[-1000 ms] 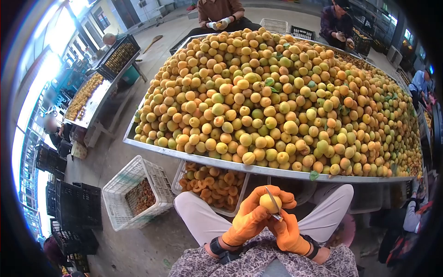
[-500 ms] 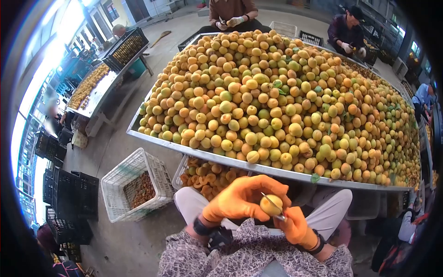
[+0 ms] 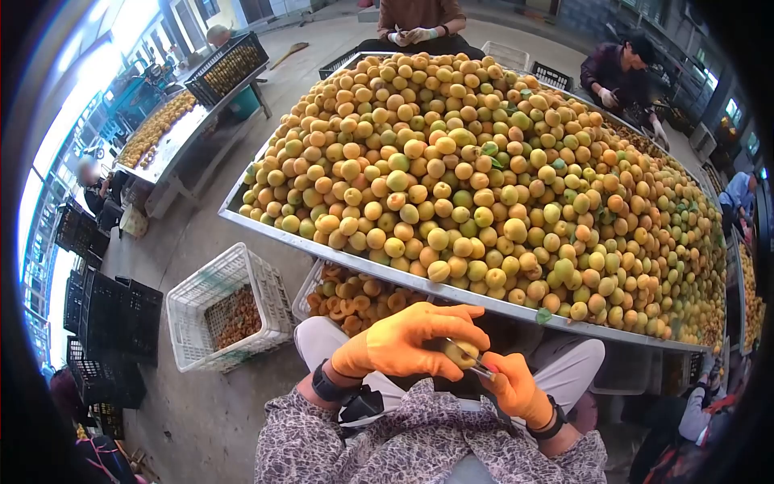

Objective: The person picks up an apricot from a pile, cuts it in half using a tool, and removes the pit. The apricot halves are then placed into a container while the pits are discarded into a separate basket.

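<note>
My left hand (image 3: pixel 407 343), in an orange glove, is closed around a yellow apricot (image 3: pixel 459 355) above my lap. My right hand (image 3: pixel 518 390), gloved the same way, grips a small knife (image 3: pixel 482 369) with a bit of red near its handle. The blade lies against the apricot's right side, and part of the fruit is hidden by my left fingers. Just beyond my hands rises a big heap of whole apricots (image 3: pixel 451 177) on a metal-edged table (image 3: pixel 363 264). Under the table's near edge, halved apricots (image 3: pixel 351 298) fill a white crate.
To my left on the floor stands a white basket (image 3: pixel 234 315) holding apricot stones. Black crates (image 3: pixel 121 323) are stacked farther left. Across the heap sit two people (image 3: pixel 419 24) in white gloves. Another table (image 3: pixel 173 153) with fruit and a tilted black crate stands at the back left.
My view has shifted slightly. Both hands have turned a little, with the knife still at the apricot, and my left fingers now cover more of the fruit.
</note>
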Demonstrator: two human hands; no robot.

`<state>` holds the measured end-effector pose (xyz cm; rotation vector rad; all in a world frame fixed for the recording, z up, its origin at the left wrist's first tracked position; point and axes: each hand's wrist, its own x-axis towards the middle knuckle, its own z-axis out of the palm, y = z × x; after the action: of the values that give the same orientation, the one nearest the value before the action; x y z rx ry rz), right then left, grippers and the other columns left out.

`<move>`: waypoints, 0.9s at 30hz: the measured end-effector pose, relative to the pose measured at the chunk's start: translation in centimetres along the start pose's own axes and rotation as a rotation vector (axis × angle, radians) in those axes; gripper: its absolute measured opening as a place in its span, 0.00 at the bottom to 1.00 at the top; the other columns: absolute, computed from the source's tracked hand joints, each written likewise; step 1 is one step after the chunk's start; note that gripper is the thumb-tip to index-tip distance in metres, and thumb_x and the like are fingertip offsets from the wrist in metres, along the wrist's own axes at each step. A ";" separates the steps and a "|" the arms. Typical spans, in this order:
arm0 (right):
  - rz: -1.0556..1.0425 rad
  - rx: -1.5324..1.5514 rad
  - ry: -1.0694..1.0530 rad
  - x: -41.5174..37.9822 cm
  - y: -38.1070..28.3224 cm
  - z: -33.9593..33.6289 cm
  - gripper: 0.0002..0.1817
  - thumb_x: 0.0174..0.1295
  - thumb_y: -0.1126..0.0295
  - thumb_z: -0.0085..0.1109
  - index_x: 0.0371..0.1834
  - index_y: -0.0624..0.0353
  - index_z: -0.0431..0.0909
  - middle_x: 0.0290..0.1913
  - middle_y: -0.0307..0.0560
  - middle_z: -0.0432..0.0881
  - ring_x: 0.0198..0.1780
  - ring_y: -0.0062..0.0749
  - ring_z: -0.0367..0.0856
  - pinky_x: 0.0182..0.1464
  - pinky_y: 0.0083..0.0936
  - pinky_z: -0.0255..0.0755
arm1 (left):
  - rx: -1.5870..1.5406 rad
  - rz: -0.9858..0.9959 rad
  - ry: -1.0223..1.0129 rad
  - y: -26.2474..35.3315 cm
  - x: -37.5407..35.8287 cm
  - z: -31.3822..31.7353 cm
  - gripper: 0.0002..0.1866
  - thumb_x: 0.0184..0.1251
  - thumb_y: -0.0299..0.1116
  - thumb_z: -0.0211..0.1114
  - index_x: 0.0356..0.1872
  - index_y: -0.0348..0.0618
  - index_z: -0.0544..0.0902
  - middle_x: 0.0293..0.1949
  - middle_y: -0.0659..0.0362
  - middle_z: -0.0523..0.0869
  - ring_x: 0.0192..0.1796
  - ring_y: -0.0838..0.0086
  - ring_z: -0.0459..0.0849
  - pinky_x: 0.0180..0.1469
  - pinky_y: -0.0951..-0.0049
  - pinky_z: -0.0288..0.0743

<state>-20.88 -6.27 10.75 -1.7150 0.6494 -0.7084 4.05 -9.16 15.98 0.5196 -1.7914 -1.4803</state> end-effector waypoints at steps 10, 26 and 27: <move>-0.083 0.008 0.097 -0.3 0.8 1.1 0.32 0.71 0.42 0.40 0.35 0.64 0.76 0.14 0.38 0.67 0.15 0.28 0.68 0.21 0.25 0.61 | -0.271 -0.009 0.280 0.2 -0.6 3.8 0.30 0.50 0.43 0.79 0.50 0.33 0.82 0.45 0.51 0.85 0.46 0.66 0.84 0.48 0.69 0.76; -0.321 0.036 0.185 0.6 1.8 2.0 0.30 0.72 0.45 0.41 0.36 0.65 0.78 0.20 0.40 0.76 0.19 0.26 0.74 0.23 0.22 0.65 | -0.372 0.050 0.291 0.1 -0.5 5.9 0.28 0.54 0.31 0.76 0.56 0.33 0.78 0.45 0.51 0.84 0.46 0.65 0.84 0.50 0.68 0.76; -0.322 0.038 0.181 0.7 1.5 1.9 0.30 0.72 0.45 0.41 0.36 0.65 0.78 0.20 0.40 0.76 0.19 0.26 0.74 0.23 0.22 0.65 | -0.370 0.051 0.295 0.6 -0.6 5.2 0.28 0.54 0.31 0.76 0.56 0.33 0.78 0.45 0.51 0.84 0.46 0.65 0.84 0.50 0.68 0.76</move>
<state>-19.06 -5.92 9.04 -1.7518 0.4822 -1.1040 0.62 -5.20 16.12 0.4705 -1.2587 -1.5626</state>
